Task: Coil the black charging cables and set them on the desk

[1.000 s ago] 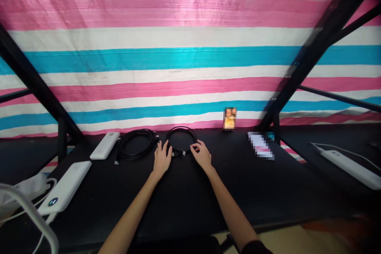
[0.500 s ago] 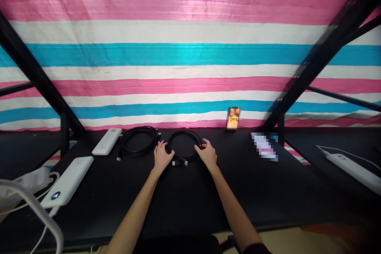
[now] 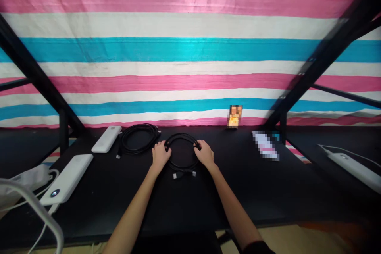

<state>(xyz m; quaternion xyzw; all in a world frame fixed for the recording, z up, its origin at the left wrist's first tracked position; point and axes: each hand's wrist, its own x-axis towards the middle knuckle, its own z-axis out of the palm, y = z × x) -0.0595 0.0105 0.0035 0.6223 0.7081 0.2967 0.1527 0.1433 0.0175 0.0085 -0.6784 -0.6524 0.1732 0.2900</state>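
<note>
A coiled black cable point(image 3: 182, 166) forms a ring at the middle of the black table, its light connector ends at the near side. My left hand point(image 3: 160, 156) is closed around the ring's left side. On the opposite side, my right hand point(image 3: 204, 153) grips the ring with the thumb inside it. The fingertips of both hands are partly hidden by the cable and the hands themselves. A second black cable coil point(image 3: 138, 152) lies just beyond my left hand, apart from it, with its connectors at its edges.
Two white power banks point(image 3: 106, 139) lie on the left, the nearer one showing a small display. A white curved tube point(image 3: 44, 216) crosses the lower left corner. A blurred orange card point(image 3: 235, 116) stands at the back, and another white device point(image 3: 355, 170) sits far right. Black frame bars slant up both sides.
Both hands have closed in on the ring's sides. The cable coil has come slightly nearer, and its connectors now lie lower and further apart. The view has shifted slightly.
</note>
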